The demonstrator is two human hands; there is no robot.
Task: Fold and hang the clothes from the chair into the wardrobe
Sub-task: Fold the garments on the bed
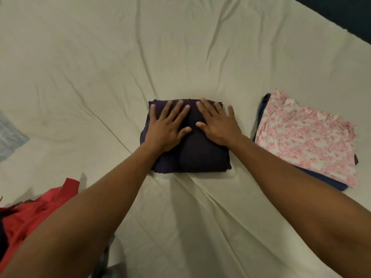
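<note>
A dark purple garment (197,155), folded into a compact square, lies in the middle of the bed. My left hand (167,127) presses flat on its left half with fingers straight and spread. My right hand (217,125) lies flat on its right half, fingers spread, the little finger reaching past the cloth's right edge. To the right sits a folded pile: a pink-and-white floral garment (307,137) on top of a dark blue one (329,183).
The bed is covered by a wrinkled cream sheet (140,57). A red garment (30,215) lies loose at the lower left. A pale blue-grey cloth (10,133) shows at the left edge. A dark surface (345,11) borders the bed's far right corner.
</note>
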